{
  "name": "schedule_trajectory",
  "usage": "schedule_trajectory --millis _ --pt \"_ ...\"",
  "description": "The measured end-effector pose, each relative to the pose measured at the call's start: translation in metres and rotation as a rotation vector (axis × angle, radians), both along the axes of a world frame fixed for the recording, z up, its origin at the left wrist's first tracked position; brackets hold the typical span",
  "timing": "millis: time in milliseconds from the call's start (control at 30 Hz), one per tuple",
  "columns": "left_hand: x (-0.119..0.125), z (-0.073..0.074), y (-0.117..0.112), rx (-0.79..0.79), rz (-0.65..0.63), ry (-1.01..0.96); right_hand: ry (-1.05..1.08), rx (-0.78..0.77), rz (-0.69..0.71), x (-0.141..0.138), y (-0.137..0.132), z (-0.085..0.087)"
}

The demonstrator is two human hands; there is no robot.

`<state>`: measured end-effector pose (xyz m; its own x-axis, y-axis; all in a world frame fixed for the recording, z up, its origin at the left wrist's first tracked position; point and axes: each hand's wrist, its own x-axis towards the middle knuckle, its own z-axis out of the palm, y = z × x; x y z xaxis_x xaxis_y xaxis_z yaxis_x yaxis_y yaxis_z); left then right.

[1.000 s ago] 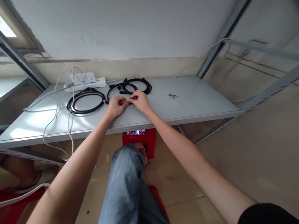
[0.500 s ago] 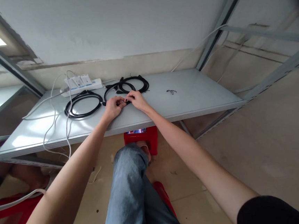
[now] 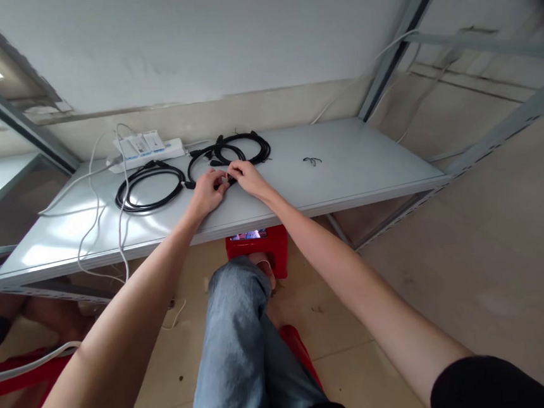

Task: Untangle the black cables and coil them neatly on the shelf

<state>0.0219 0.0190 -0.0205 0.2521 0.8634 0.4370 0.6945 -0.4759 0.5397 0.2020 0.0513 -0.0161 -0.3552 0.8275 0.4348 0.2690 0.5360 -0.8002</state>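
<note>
Holders: our steel shelf board (image 3: pixel 354 165) bears the cables and the power strip. Below it, at 6 o'clock from our hands, a red plastic stool (image 3: pixel 257 256) carries a small lit screen (image 3: pixel 248 234).

Left grip: our left hand (image 3: pixel 207 194) forms a narrow pinch, its fingertips (image 3: pixel 222 183) closed on the end of the black cable (image 3: pixel 196 162).

Right grip: our right hand (image 3: pixel 249 179) is also in a narrow pinch on that cable end, just beside the left fingers. The fingers hide most of the end, so we cannot tell its exact shape.

Cable: it sits between our hands, and its loop runs out toward 11 o'clock, overlapping a second black coil (image 3: pixel 248 146) at 12 o'clock.

Nearby: a third black coil (image 3: pixel 148 199) lies at 9 o'clock, just beside our left hand. A white power strip (image 3: pixel 146 148) sits at 10 o'clock against the wall (image 3: pixel 191 46), its white cords (image 3: pixel 99 235) hanging over the board.

Edges: our wrists sit near the front edge (image 3: pixel 310 208) at 6 o'clock. Toward 3 o'clock, the board runs past a small black wire twist (image 3: pixel 312 161), well apart from our hands, to a steel upright (image 3: pixel 384 73) at 2 o'clock.
</note>
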Motion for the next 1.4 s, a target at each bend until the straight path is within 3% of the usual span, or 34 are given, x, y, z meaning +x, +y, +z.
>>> schedule_trajectory --millis 267,567,833,1133,1400 --pt "-0.0052 0.001 0.0036 -0.024 -0.031 -0.052 0.006 0.002 -0.003 0.0005 -0.0008 -0.005" --pt "-0.0036 0.0041 0.0017 -0.07 -0.029 -0.094 -0.096 0.045 -0.213 0.0035 -0.0025 -0.0044" --pt "-0.0055 0.0002 0.0053 -0.078 -0.03 -0.157 -0.177 0.124 -0.166 0.0022 0.0001 -0.0061" --pt "-0.0063 0.0027 0.0036 -0.084 -0.025 -0.123 -0.303 0.131 -0.23 0.002 0.0006 -0.0092" --pt "-0.0046 0.0012 0.0053 -0.079 -0.019 -0.144 -0.285 0.119 -0.233 0.0009 -0.0034 -0.0072"
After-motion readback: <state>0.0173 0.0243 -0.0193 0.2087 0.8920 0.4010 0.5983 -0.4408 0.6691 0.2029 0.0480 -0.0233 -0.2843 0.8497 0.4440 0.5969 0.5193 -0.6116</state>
